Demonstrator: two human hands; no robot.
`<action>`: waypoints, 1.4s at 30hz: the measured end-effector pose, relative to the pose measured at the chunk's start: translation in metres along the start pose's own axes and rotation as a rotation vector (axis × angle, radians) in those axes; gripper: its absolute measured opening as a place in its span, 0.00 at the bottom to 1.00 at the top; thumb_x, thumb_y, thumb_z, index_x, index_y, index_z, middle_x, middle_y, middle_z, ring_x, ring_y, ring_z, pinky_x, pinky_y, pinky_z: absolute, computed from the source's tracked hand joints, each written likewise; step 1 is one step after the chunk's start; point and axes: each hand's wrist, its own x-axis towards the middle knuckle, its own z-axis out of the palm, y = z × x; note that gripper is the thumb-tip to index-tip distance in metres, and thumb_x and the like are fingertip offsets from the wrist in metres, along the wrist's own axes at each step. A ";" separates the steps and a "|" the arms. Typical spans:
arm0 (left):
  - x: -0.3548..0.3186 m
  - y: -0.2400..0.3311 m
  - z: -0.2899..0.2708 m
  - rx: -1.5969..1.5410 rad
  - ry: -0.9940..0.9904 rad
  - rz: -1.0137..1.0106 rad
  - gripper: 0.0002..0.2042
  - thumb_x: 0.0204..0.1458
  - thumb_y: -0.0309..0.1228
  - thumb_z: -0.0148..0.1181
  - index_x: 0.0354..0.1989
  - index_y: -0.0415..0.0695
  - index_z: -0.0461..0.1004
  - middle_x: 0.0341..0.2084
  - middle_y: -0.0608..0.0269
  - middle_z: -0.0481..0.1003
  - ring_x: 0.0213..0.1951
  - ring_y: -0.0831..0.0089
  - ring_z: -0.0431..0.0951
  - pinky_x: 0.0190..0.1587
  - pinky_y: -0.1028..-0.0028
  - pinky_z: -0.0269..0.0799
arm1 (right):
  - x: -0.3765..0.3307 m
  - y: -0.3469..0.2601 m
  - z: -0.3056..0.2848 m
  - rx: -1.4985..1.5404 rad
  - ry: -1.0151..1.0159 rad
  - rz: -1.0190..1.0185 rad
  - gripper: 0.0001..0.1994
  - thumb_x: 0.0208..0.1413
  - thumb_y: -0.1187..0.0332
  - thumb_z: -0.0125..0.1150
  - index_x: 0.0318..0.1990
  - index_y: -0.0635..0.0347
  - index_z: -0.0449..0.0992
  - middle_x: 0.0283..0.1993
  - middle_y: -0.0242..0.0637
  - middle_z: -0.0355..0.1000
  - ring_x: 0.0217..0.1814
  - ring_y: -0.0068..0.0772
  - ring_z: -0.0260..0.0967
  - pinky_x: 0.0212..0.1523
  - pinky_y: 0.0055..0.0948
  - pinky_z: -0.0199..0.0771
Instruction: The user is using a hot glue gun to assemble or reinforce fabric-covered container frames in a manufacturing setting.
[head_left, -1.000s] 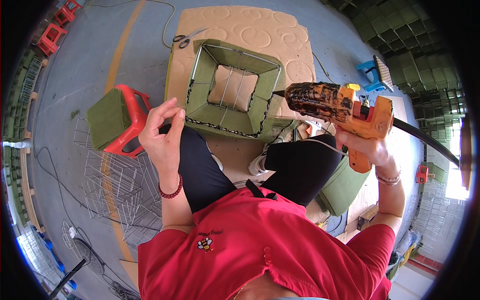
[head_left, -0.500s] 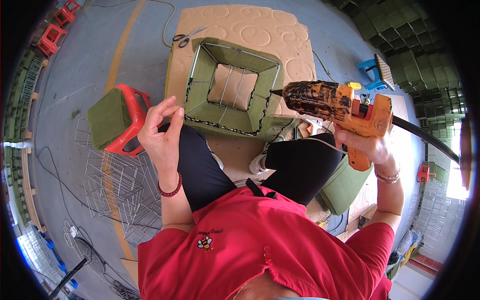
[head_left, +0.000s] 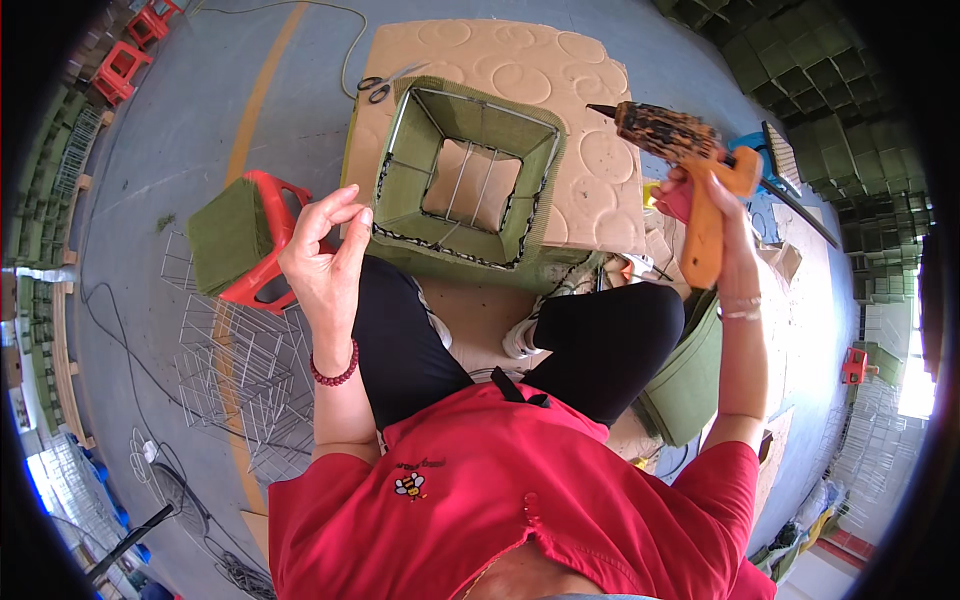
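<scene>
A square green fabric box with a metal wire frame (head_left: 400,205) stands before me, with dark glue along its left, near and right rims. My left hand (head_left: 325,245) is at its near left corner. Thumb and fingers there are curled together in a pinch; whatever is between them is too small to make out. Up to the right, apart from the box, my right hand (head_left: 735,215) grips an orange glue gun (head_left: 708,235) by its handle. The gun's barrel is smeared with dark residue, and its nozzle points up and left.
Under the box lies a brown board (head_left: 590,160) with ring marks, scissors (head_left: 376,90) at its left edge. A red stool (head_left: 270,250) bearing green fabric panels (head_left: 225,235) is at left, beside stacked wire frames (head_left: 235,370). More green panels (head_left: 685,385) lean by my right knee.
My right hand has lifted the glue gun up and away from the box's right rim, tilting the nozzle higher. The left hand keeps its pinch at the corner.
</scene>
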 end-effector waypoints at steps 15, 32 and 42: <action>0.041 0.008 0.023 0.173 -0.071 0.062 0.12 0.51 0.18 0.63 0.45 0.35 0.78 0.26 0.63 0.80 0.33 0.80 0.77 0.49 0.74 0.71 | 0.120 0.170 -0.130 0.238 0.212 0.408 0.27 0.59 0.42 0.56 0.53 0.57 0.69 0.41 0.40 0.76 0.38 0.39 0.78 0.43 0.38 0.84; 0.038 0.019 0.026 0.245 -0.097 0.500 0.09 0.49 0.19 0.65 0.40 0.36 0.79 0.37 0.59 0.80 0.43 0.66 0.77 0.46 0.71 0.72 | 0.037 0.056 0.013 -1.103 0.050 -0.603 0.05 0.54 0.72 0.64 0.38 0.61 0.80 0.38 0.41 0.76 0.35 0.42 0.74 0.36 0.36 0.75; 0.038 0.026 0.033 0.438 -0.227 0.658 0.18 0.36 0.22 0.73 0.40 0.41 0.80 0.40 0.61 0.77 0.44 0.60 0.74 0.46 0.64 0.72 | 0.099 0.027 0.086 -0.993 0.122 -0.809 0.13 0.58 0.68 0.60 0.49 0.62 0.77 0.47 0.48 0.75 0.48 0.49 0.74 0.48 0.36 0.74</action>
